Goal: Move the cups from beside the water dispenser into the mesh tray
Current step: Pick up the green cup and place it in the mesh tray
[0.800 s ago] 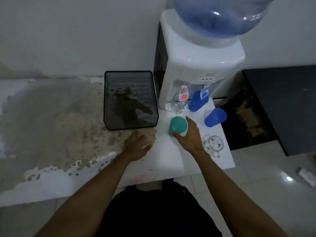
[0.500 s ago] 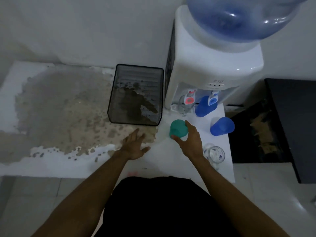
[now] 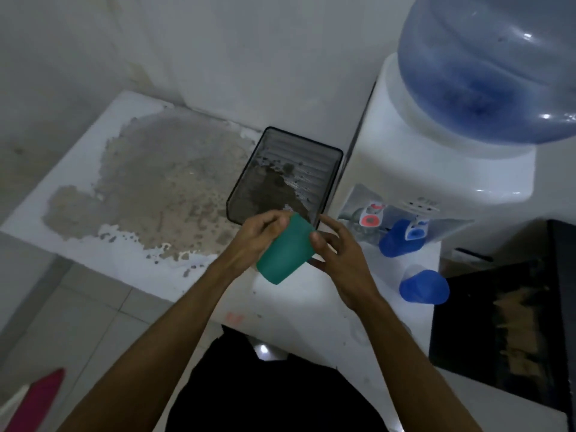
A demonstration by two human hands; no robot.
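Green cup held above the counter, just short of the mesh tray.

The water dispenser (image 3: 436, 169) filled the right of the frame, the mesh tray (image 3: 330, 160) just beside it, holding no cups. At centre the left hand (image 3: 255, 238) gripped the tilted green cup (image 3: 286, 251); the right hand (image 3: 339, 257) touched it, fingers loose. Two blue cups (image 3: 424, 286) remained lower right.

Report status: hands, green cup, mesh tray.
Left hand grips green cup, tilted, lifted; right hand touching it. Mesh tray empty. Path clear.
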